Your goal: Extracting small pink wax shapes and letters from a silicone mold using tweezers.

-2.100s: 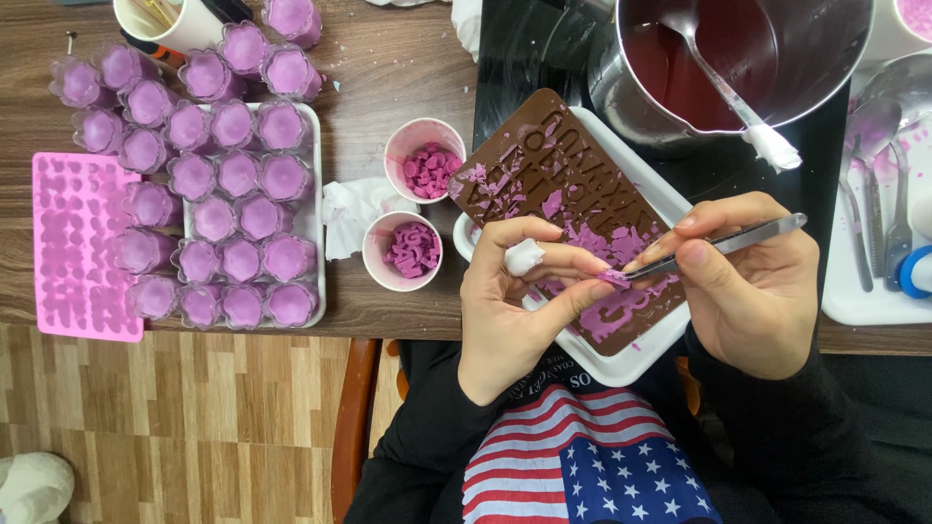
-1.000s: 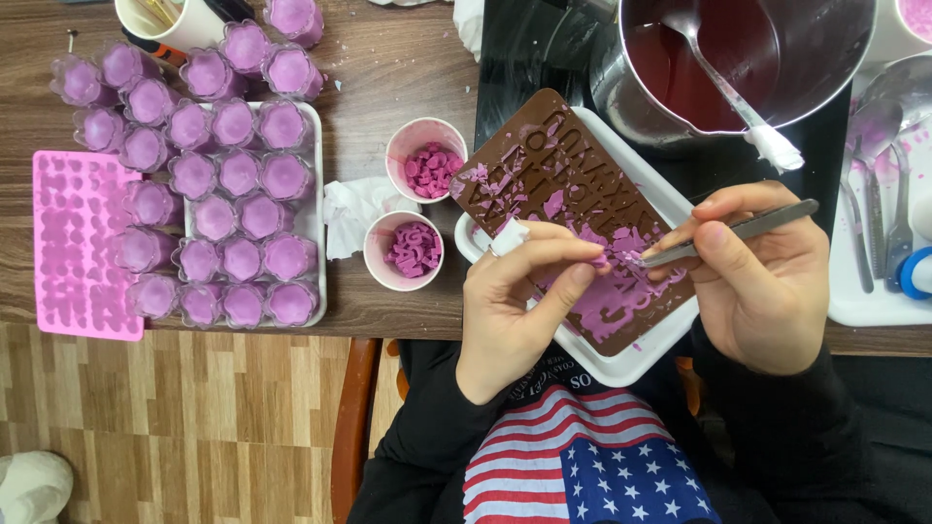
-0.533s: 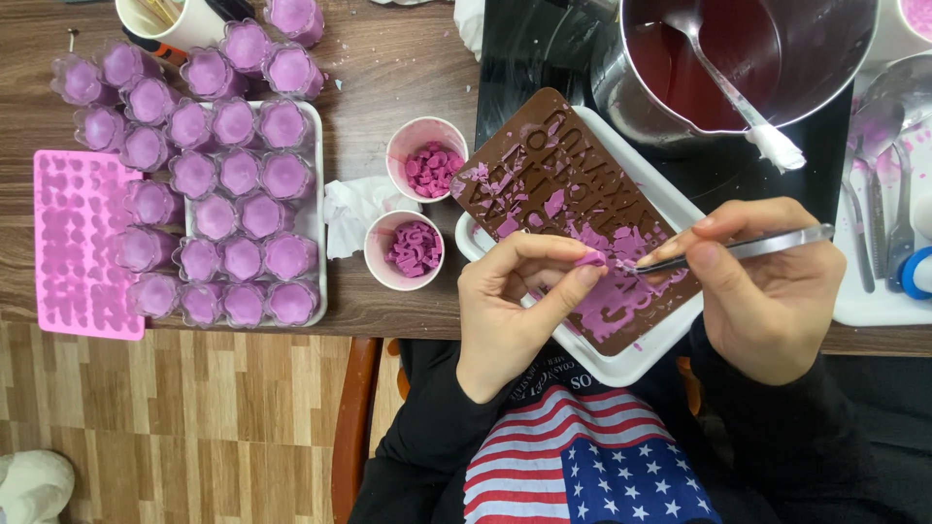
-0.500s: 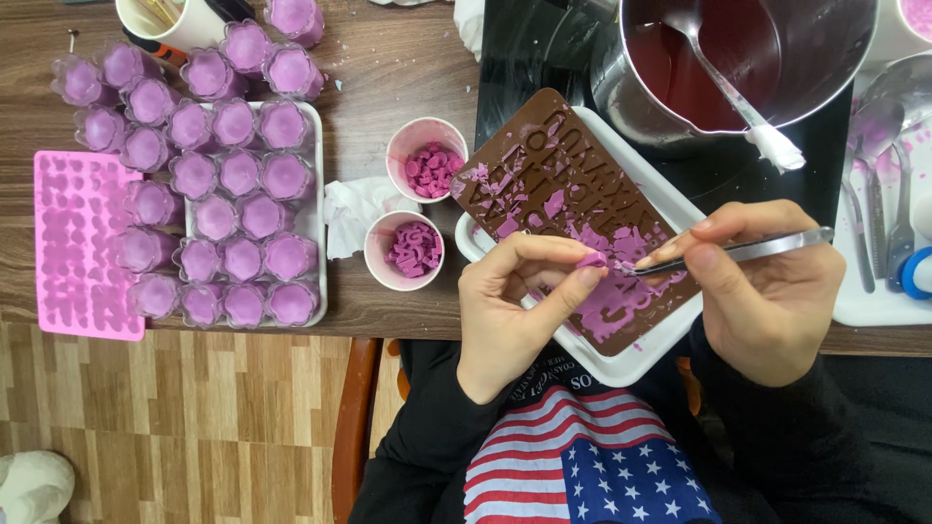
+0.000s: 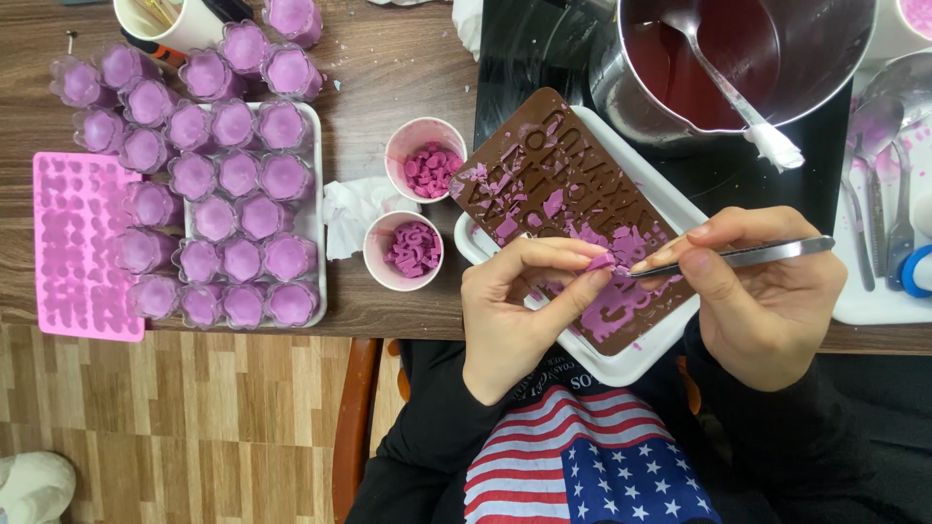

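A brown silicone letter mould (image 5: 558, 209) smeared with purple wax lies tilted in a white tray (image 5: 670, 349) at the table's front edge. My left hand (image 5: 515, 315) pinches a small purple wax piece (image 5: 602, 262) between thumb and forefinger above the mould. My right hand (image 5: 767, 296) holds metal tweezers (image 5: 738, 257) whose tip touches that piece. Two white cups (image 5: 424, 165) (image 5: 403, 250) left of the mould hold purple wax shapes.
A white tray with several purple-filled clear cups (image 5: 238, 209) and a pink silicone mould (image 5: 83, 243) lie at the left. A steel pot of dark red liquid with a spoon (image 5: 738, 58) sits at the back. Metal spoons (image 5: 874, 184) lie at the right. A crumpled tissue (image 5: 354, 209) lies beside the cups.
My left hand no longer shows the small white lump it held. The tweezers have shifted and their tip now meets the purple piece between my left fingers.
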